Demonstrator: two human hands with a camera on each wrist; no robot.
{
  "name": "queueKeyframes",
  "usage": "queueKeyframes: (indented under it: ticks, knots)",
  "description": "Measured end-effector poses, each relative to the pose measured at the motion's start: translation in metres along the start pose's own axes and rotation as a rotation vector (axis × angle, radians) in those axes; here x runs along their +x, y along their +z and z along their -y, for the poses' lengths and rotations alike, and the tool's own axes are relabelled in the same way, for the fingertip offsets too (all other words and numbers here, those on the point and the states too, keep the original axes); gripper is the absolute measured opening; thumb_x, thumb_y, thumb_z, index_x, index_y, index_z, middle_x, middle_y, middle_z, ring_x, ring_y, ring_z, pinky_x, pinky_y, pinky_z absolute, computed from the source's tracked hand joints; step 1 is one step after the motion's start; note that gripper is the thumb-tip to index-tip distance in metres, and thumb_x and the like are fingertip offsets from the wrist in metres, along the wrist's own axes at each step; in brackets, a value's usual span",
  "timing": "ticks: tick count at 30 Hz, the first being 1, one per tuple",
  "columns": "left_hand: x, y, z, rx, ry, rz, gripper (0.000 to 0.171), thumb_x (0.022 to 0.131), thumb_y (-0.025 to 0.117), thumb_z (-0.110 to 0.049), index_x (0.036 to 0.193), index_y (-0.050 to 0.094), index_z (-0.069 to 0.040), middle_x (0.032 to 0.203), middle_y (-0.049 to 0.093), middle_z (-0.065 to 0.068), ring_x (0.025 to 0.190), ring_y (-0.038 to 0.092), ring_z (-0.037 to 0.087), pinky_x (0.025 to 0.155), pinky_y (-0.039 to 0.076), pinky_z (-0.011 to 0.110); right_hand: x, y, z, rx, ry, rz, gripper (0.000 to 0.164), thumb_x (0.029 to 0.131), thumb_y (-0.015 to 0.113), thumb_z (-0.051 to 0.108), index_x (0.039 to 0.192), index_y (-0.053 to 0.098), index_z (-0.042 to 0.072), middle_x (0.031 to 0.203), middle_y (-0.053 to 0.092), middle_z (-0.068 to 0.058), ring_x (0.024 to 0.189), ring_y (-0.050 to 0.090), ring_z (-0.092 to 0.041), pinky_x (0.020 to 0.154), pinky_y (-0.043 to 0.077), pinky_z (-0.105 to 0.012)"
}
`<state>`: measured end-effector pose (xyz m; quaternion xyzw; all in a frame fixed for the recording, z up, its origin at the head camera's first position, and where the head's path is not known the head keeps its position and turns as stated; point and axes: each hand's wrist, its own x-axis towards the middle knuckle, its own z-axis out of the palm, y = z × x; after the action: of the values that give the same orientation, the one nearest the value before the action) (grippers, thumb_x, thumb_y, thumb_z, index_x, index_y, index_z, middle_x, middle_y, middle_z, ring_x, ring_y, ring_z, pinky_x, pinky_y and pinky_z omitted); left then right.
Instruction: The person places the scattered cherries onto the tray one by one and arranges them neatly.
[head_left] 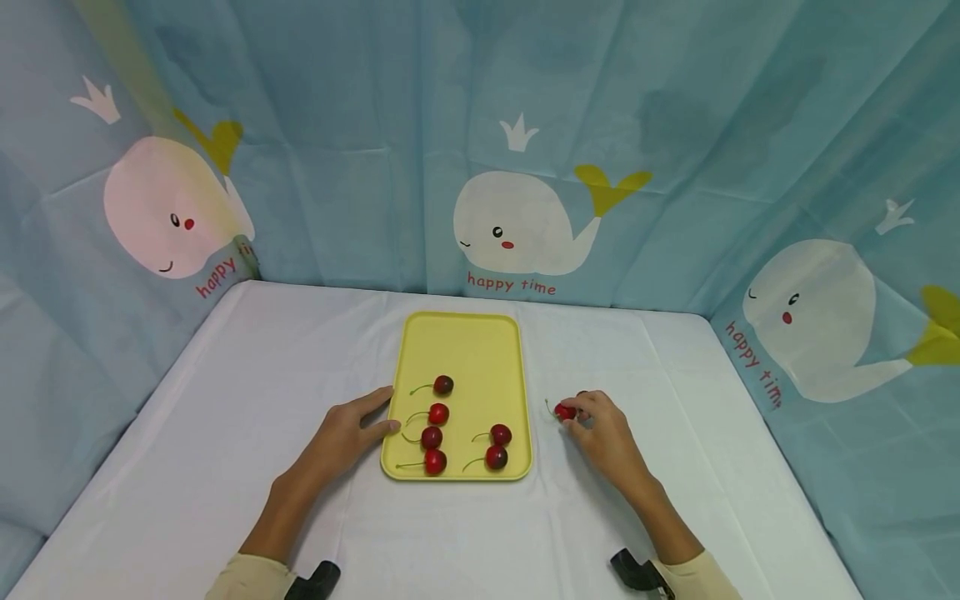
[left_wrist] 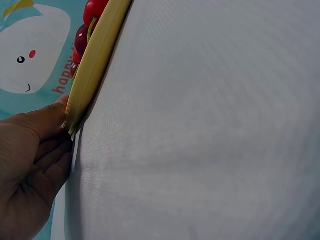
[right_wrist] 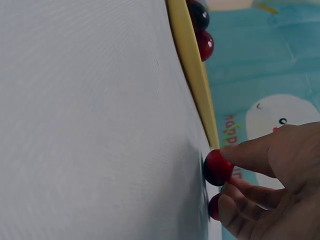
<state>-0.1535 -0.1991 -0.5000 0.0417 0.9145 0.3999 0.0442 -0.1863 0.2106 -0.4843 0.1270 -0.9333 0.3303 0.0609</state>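
A yellow tray (head_left: 468, 350) lies on the white-covered table. On its left side, several red cherries (head_left: 435, 462) with green stems form a column; two more cherries (head_left: 497, 457) sit at its lower right. My left hand (head_left: 341, 437) holds the tray's left edge, thumb over the rim (left_wrist: 90, 75) and the other fingers curled beside it. To the right of the tray, my right hand (head_left: 609, 437) pinches a red cherry (right_wrist: 218, 167) between thumb and fingers, at the tabletop. Another cherry (right_wrist: 214, 207) is close by those fingers, mostly hidden behind them in the head view.
White cloth (head_left: 262, 392) covers the table. Blue curtains (head_left: 337, 208) printed with whales enclose its back and both sides. Black wrist-camera mounts (head_left: 637, 571) show at both forearms.
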Motion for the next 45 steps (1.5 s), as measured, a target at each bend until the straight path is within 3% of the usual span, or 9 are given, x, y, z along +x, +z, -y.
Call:
queueKeyframes:
  ticks: [13,21,32,39,45]
  knots:
    - [-0.001,0.0,0.001,0.006,0.02,-0.007,0.071,0.1,0.076,-0.032,0.16,0.047,-0.006,0.163,0.047,0.016,0.154,0.039,0.042,0.123,0.037,0.06,0.002,0.002,0.002,-0.019,-0.06,0.036,0.024,0.087,0.086,0.003,0.109,0.083,0.012,0.105,0.074,-0.003,0.091,0.06,-0.023,0.078,0.052,-0.034]
    - [0.0,0.0,0.001,0.0,0.029,-0.011,0.071,0.1,0.076,-0.033,0.16,0.047,-0.006,0.163,0.047,0.015,0.154,0.039,0.042,0.123,0.036,0.06,0.002,0.003,0.005,-0.036,-0.036,0.052,0.025,0.087,0.088,0.007,0.111,0.083,0.012,0.106,0.076,-0.003,0.099,0.061,-0.023,0.083,0.054,-0.04]
    - [0.0,0.0,0.001,0.002,0.011,-0.01,0.071,0.1,0.076,-0.034,0.16,0.048,-0.008,0.163,0.048,0.015,0.154,0.039,0.041,0.124,0.037,0.06,0.002,0.0,0.012,-0.036,-0.06,0.031,0.029,0.088,0.087,0.01,0.116,0.082,0.014,0.106,0.075,0.0,0.097,0.063,-0.022,0.08,0.054,-0.036]
    - [0.0,0.0,0.001,0.0,0.008,-0.011,0.072,0.099,0.077,-0.033,0.16,0.048,-0.007,0.163,0.047,0.015,0.154,0.039,0.041,0.124,0.036,0.06,0.003,0.001,0.018,0.008,-0.07,-0.011,0.037,0.089,0.087,0.009,0.125,0.078,0.011,0.106,0.072,-0.001,0.09,0.062,-0.018,0.072,0.054,-0.025]
    - [0.0,0.001,0.002,0.009,0.013,-0.014,0.073,0.099,0.077,-0.033,0.16,0.047,-0.007,0.163,0.047,0.014,0.154,0.039,0.04,0.124,0.036,0.059,0.006,0.004,0.024,0.029,-0.037,-0.011,0.04,0.089,0.087,0.01,0.127,0.075,0.008,0.109,0.071,-0.003,0.094,0.066,-0.016,0.079,0.061,-0.027]
